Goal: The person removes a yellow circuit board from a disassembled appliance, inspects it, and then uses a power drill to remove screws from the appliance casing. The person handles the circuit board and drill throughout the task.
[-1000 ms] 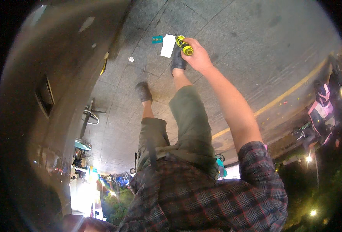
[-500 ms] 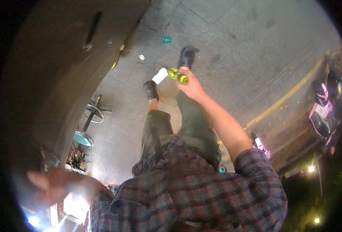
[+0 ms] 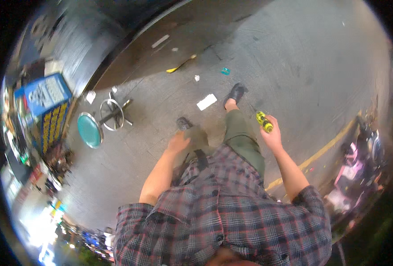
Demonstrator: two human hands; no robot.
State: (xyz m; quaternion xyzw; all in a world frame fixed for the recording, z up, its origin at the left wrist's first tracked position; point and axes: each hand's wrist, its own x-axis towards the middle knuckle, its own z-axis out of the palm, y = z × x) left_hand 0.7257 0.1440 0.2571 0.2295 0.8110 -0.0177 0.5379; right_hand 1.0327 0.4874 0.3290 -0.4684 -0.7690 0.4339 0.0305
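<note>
My right hand point(image 3: 272, 133) is closed around a screwdriver with a yellow-green and black handle point(image 3: 264, 122). It is held out to the right of my right leg, and a thin dark shaft points away toward the shoe. My left hand point(image 3: 178, 142) hangs in front of my left knee. Its fingers are smeared and partly turned away, and nothing shows in it.
Left of me stands a round green-topped stool point(image 3: 90, 130) with a metal foot ring, near a blue and yellow box point(image 3: 52, 104). White paper point(image 3: 206, 102), a yellow strip point(image 3: 181, 64) and a small teal item point(image 3: 225, 71) lie ahead. Motorbikes point(image 3: 356, 164) stand right.
My view has swung left, bringing the stool and box fully in. My left hand came from far left to my knee. The right hand, still holding the screwdriver, now sits farther right and lower.
</note>
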